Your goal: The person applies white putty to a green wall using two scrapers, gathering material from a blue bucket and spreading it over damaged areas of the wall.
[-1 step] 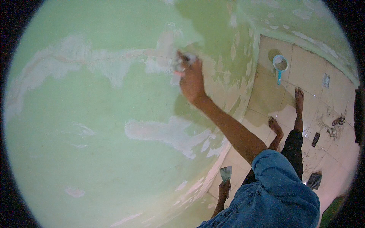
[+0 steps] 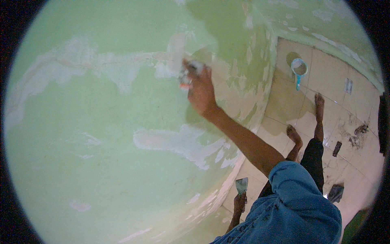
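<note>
My right hand is raised against the green wall, at the right end of a pale patched band with a crack line. Its fingers are closed round a small whitish-grey tool with an orange-red part; motion blur hides its exact kind. Low at my side, my left hand grips a putty knife, its wide greyish blade pointing up in the picture and clear of the wall. The fingers cover most of its handle.
On the tiled floor stands a light-blue dipper with pale stuff inside. A small silvery rectangle, a dark block, dark scraps and a black crumpled piece lie around my bare feet.
My right hand has shifted slightly down and left across the wall with its tool. The left hand and the putty knife stay about where they were.
</note>
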`<move>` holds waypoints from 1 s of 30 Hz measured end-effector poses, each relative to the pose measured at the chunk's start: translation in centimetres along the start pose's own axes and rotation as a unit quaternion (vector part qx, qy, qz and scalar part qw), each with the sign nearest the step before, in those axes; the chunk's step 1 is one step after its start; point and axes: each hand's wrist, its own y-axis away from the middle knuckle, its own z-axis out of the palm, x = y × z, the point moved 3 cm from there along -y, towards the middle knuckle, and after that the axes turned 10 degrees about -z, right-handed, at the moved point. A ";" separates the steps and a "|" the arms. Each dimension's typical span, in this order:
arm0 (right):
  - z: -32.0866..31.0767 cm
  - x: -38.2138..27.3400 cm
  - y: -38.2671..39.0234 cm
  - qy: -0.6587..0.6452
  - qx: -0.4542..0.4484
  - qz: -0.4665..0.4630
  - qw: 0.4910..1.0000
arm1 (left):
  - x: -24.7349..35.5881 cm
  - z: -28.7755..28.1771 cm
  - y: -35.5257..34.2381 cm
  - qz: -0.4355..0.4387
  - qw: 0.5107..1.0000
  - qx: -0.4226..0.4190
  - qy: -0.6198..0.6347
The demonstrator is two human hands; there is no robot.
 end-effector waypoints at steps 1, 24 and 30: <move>0.4 -1.3 1.2 0.000 -0.017 -0.028 0.999 | 0.0 0.2 0.1 -0.008 1.000 -0.001 0.001; -2.2 6.8 8.9 0.021 -0.038 0.082 0.996 | 1.1 -2.1 -1.2 -0.053 0.994 0.007 -0.092; -1.5 6.5 8.7 0.005 -0.038 0.081 0.996 | 1.2 -1.7 -1.2 -0.042 0.994 -0.005 -0.102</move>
